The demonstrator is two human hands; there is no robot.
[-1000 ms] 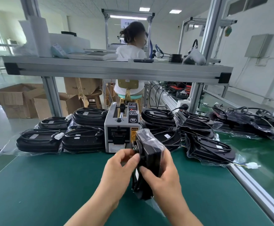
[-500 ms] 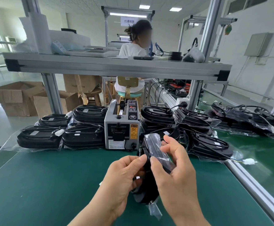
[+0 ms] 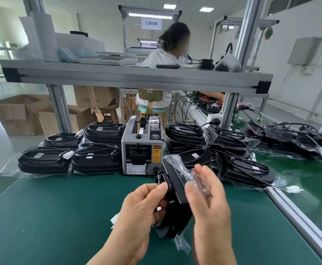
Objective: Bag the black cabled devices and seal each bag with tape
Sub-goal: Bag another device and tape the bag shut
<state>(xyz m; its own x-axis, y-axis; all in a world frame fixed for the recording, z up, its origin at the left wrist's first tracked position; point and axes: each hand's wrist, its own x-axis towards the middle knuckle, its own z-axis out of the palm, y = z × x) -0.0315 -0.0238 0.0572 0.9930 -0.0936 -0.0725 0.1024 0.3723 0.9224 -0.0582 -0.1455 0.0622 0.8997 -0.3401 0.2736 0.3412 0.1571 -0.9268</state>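
Note:
A black cabled device [image 3: 175,180] in a clear plastic bag [image 3: 176,159] stands on end above the green mat [image 3: 60,217]. My left hand [image 3: 143,207] grips it from the left, thumb on the coiled cable. My right hand [image 3: 208,199] is just right of it, and the bag's loose top flap lies between its thumb and fingers. This hand is blurred. The grey tape dispenser [image 3: 143,150] stands directly behind the device.
Bagged black devices are stacked left [image 3: 97,161] and right [image 3: 248,171] of the dispenser. A white connector [image 3: 294,188] lies by the aluminium rail [image 3: 299,222] on the right. An aluminium shelf beam [image 3: 137,77] crosses overhead. A person [image 3: 167,54] sits beyond it.
My right hand has pulled the bag flap off the device's top and out to the right. The device has tilted and moved slightly toward the dispenser.

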